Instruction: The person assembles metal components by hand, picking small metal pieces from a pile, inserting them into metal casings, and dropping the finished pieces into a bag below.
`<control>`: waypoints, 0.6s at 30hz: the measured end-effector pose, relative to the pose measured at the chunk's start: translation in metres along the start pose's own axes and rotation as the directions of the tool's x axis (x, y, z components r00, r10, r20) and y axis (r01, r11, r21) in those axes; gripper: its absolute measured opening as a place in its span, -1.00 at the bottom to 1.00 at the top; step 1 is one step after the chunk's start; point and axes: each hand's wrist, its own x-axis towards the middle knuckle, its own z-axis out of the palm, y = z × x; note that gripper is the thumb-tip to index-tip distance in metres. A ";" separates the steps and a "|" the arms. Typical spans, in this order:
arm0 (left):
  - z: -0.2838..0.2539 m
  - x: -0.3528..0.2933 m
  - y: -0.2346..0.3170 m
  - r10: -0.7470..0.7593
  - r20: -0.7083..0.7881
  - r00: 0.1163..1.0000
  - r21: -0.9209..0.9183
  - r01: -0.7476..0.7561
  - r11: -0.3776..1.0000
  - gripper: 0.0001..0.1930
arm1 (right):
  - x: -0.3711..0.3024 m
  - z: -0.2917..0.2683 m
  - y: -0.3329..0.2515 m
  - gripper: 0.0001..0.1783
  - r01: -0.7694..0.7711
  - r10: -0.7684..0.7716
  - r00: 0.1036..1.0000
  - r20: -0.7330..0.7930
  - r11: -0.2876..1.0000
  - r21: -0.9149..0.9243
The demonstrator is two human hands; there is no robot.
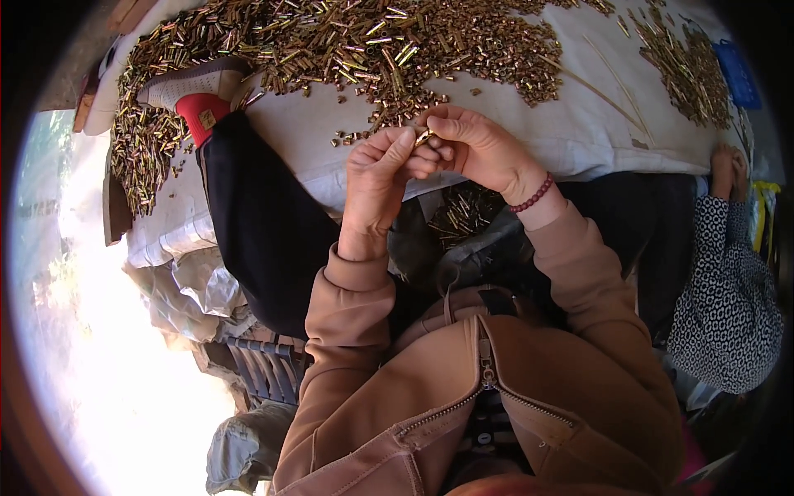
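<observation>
Roughly from nine o'clock round to two of the held part, a heap (331, 50) of small metal pieces, gold and dark, covers much of the pale table (281, 124). A grey shoe (197, 85) with a red sock (203, 116) rests against it between nine and ten. The left hand (376, 169) comes up from seven, thumb and fingers pinched closed on the part (423, 136), a shiny gold piece mostly hidden by the grip. The right hand (481, 142) meets it from three, its fingers likewise closed on the part. At five, more pieces (463, 217) lie low between the knees. A red bracelet (534, 193) rings the right wrist. Towards half past two come thin sticks (608, 97), a smaller heap (680, 70) and a blue tray (734, 74); at four, a co-worker's patterned sleeve (728, 306).
</observation>
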 end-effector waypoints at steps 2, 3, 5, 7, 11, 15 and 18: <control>0.001 0.000 -0.001 0.001 0.032 0.999 -0.004 -0.001 1.000 -0.81 | 0.002 -0.004 0.002 -0.80 -0.044 0.040 0.996 0.079 0.997 0.059; 0.001 0.000 -0.001 0.001 0.025 1.000 0.006 -0.001 1.000 -0.81 | 0.002 -0.006 0.002 -0.80 -0.042 0.037 0.996 0.077 0.997 0.060; 0.000 0.001 -0.002 0.000 0.019 1.000 0.020 0.000 1.000 -0.81 | 0.003 -0.006 0.001 -0.82 -0.057 0.048 0.993 0.104 0.994 0.092; -0.002 0.002 -0.003 0.013 0.002 1.000 0.032 -0.013 0.999 -0.82 | 0.002 0.000 0.001 -0.82 -0.032 0.030 0.999 0.038 0.999 0.042; -0.001 0.003 -0.003 0.034 -0.028 0.999 0.041 -0.032 0.999 -0.82 | 0.000 0.009 -0.005 -0.83 0.034 -0.042 0.997 -0.071 0.992 -0.121; -0.004 -0.002 -0.003 -0.006 -0.014 1.000 0.095 0.007 0.995 -0.82 | -0.006 -0.002 -0.021 -0.83 0.036 -0.073 0.988 -0.134 0.964 -0.264; 0.002 -0.004 0.002 -0.025 0.025 0.999 0.192 0.020 0.981 -0.82 | -0.002 -0.032 -0.032 -0.82 0.174 -0.555 0.829 -0.075 0.383 -0.907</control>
